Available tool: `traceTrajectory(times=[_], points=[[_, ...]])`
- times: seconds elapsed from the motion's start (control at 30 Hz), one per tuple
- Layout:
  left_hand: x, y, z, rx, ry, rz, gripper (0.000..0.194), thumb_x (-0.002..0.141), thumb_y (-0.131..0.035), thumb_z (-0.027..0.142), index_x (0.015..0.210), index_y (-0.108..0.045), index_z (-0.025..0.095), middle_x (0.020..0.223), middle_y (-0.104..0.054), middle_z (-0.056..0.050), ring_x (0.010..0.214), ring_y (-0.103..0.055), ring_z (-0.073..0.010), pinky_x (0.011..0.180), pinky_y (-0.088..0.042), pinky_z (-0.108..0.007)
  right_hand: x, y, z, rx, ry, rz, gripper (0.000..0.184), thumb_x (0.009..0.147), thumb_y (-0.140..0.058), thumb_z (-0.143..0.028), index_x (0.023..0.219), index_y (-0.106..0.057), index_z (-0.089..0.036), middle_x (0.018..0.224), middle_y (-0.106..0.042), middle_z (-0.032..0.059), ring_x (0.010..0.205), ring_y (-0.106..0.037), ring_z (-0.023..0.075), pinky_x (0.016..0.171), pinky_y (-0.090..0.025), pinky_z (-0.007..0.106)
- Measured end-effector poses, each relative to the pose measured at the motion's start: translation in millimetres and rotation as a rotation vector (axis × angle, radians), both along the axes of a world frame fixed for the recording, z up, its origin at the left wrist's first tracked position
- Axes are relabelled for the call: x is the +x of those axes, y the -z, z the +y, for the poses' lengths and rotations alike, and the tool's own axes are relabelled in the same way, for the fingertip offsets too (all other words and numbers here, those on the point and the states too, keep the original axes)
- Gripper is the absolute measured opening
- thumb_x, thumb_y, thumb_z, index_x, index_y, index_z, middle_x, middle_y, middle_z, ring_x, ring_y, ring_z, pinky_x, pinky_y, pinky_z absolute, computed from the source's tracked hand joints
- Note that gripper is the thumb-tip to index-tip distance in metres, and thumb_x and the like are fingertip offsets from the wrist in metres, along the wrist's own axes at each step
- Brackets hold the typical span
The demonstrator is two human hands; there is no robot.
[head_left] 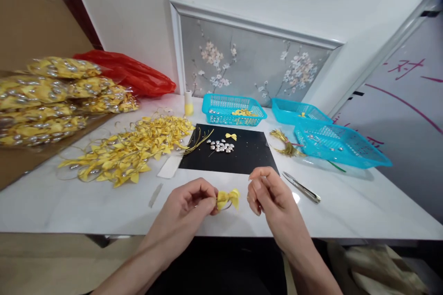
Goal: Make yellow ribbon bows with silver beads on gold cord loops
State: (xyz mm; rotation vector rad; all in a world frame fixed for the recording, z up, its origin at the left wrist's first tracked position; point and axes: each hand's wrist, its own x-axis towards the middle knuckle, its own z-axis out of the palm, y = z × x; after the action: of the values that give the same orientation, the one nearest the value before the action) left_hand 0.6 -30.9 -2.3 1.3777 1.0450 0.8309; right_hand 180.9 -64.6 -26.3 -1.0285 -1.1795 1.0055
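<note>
My left hand (194, 200) pinches a yellow ribbon bow (227, 198) between thumb and fingers, just above the table's front part. A thin wire loop hangs under the bow. To the right of it, my right hand (268, 193) is apart from the bow, its fingers curled and thumb pressed in; whether something thin is in them I cannot make out. Beyond both hands lies a black mat (249, 159) bearing a cluster of silver heart-shaped beads (220, 146) and another yellow bow (230, 136). Gold wire ties (199, 143) cross the mat's left edge.
Left of the mat spreads a pile of finished-looking yellow bows (128, 152), with bagged bows (38, 101) behind. Blue baskets (235, 120) stand at the back and right. A pair of metal snips (302, 187) and a wire bundle (286, 144) lie to the right.
</note>
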Motion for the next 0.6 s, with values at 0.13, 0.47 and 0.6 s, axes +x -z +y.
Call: traceTrajectory(times=[0.13, 0.47, 0.6], points=[[-2, -2.1, 1, -0.008, 0.02, -0.036, 0.012, 0.078, -0.061, 0.021, 0.067, -0.06, 0.02, 0.076, -0.063, 0.002, 0.069, -0.056, -0.0134, 0.068, -0.047, -0.026, 4, 5.7, 6, -0.017, -0.001, 0.051, 0.022, 0.099, -0.051, -0.041, 0.09, -0.051, -0.022, 0.059, -0.039, -0.0087, 0.049, -0.036, 0.0081, 0.047, -0.03, 0.021], [-3, -2.3, -2, -0.071, 0.019, -0.237, 0.013, 0.084, -0.064, 0.023, 0.071, -0.061, 0.021, 0.094, -0.069, 0.0, 0.081, -0.065, -0.0162, 0.077, -0.054, -0.028, -1, -5.2, 1, -0.078, -0.062, -0.15, 0.022, 0.097, -0.055, -0.037, 0.087, -0.062, -0.018, 0.062, -0.046, -0.0049, 0.057, -0.04, 0.0103, 0.053, -0.033, 0.023], [0, -2.3, -6, -0.052, 0.047, -0.283, 0.013, 0.082, -0.067, 0.023, 0.071, -0.061, 0.02, 0.085, -0.07, 0.0, 0.076, -0.064, -0.0154, 0.076, -0.053, -0.027, -4, -12.1, -3, -0.011, 0.01, -0.434, 0.02, 0.09, -0.063, -0.027, 0.073, -0.066, -0.017, 0.068, -0.051, -0.0025, 0.061, -0.045, 0.0107, 0.055, -0.033, 0.024]])
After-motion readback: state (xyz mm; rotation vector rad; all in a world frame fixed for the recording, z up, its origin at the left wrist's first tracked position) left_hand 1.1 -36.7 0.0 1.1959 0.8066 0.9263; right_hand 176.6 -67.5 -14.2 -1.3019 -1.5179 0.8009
